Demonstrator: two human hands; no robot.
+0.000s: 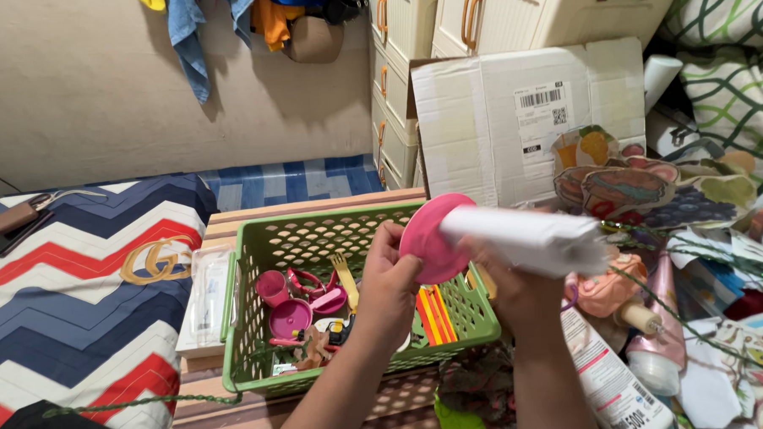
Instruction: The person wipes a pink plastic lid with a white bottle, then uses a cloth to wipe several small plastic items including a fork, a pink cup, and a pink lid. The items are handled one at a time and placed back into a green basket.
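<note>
Head view: left hand [390,278] pinches the pink disc [429,238] at its rim, fingers curled; right hand [513,288] wraps the white roll [530,237], above the green basket [273,381]. Both look light, the disc stiff, the roll crushable; grip gently.

Even, soft indoor light from above — no glare. Hanging clothes [191,43] cast faint shadows on the far beige wall [81,90]. The near white rolled paper [526,235] blurs with motion; edges bend slightly.
</note>
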